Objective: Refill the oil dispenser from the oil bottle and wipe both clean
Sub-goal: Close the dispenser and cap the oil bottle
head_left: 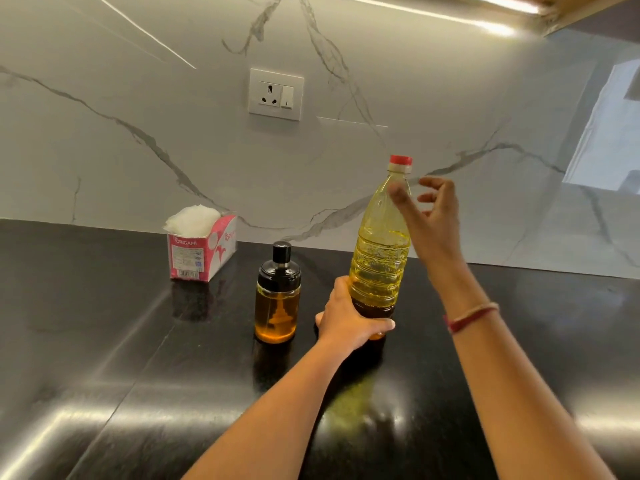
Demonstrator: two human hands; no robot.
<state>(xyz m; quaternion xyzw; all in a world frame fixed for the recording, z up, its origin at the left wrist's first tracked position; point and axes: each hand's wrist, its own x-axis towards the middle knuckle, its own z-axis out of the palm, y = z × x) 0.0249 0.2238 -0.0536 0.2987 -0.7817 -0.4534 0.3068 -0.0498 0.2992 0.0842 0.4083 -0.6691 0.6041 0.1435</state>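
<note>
A tall clear oil bottle (pixel 379 251) with yellow oil and a red cap stands upright on the black counter (pixel 104 358). My left hand (pixel 346 318) grips its base from the left. My right hand (pixel 431 216) hovers beside the bottle's neck, below the cap, fingers spread and loosely bent, holding nothing. To the left of the bottle stands the small glass oil dispenser (pixel 278 296) with a black lid, partly filled with amber oil.
A pink and white tissue box (pixel 201 249) with white tissues poking out sits at the back left of the counter, near the marble wall. A wall socket (pixel 276 94) is mounted on the backsplash above.
</note>
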